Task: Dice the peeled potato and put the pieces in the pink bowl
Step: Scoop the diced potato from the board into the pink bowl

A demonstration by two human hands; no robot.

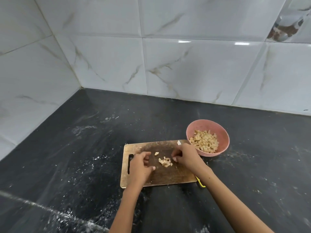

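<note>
1. The rectangular wooden cutting board (pixel 168 175) with a slot handle at its left end lies flat on the dark speckled stone counter (pixel 84 148), near the front middle.
2. A small heap of pale diced potato pieces (pixel 165 161) sits around the middle of the board, with one stray bit (pixel 156 153) just up and left of it.
3. The left hand (pixel 141 165) rests on the board left of the heap, fingers loosely curled toward it, not gripping anything as far as I can see.
4. The right hand (pixel 184 157) is on the other side of the heap, fingers bent down at the board. It may be pinching a piece, honestly can't tell.
5. The round pink bowl (pixel 223 135) stands on the counter just off the board's far right corner, already holding a good pile of potato cubes (pixel 204 141).
6. A white knife tip (pixel 179 142) pokes out beyond the right hand, and a yellow tool end (pixel 201 183) shows under the right forearm.
7. White marble-look tiles (pixel 185 64) cover the wall behind.
</note>
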